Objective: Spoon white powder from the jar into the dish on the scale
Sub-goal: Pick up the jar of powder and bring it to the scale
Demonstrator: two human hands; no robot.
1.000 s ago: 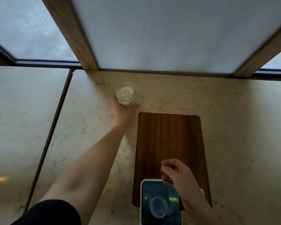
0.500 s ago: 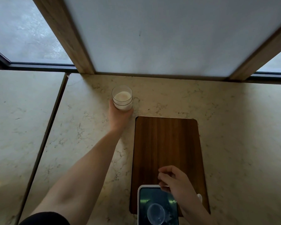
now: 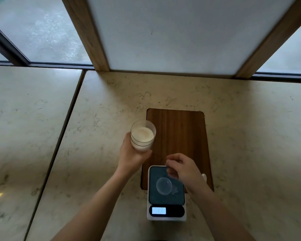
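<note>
My left hand [image 3: 131,158] grips a clear jar [image 3: 142,136] about half full of white powder, held just over the left edge of the wooden board [image 3: 179,133]. A small clear round dish [image 3: 164,186] sits on the dark platform of the white scale [image 3: 178,197], whose display [image 3: 158,210] is lit. My right hand [image 3: 182,169] hovers over the scale's far right corner with its fingers pinched. A white spoon end [image 3: 204,176] pokes out behind that hand; the rest of the spoon is hidden.
The scale stands on the near end of the board, on a pale marble counter [image 3: 250,136]. A dark seam [image 3: 66,127] splits the counter at the left. A white wall panel with wooden trim [image 3: 87,35] and windows close off the back.
My left hand has lifted the jar from the back of the counter and brought it near, beside the board. The right hand stayed over the scale. The view tilted down, showing the scale's display.
</note>
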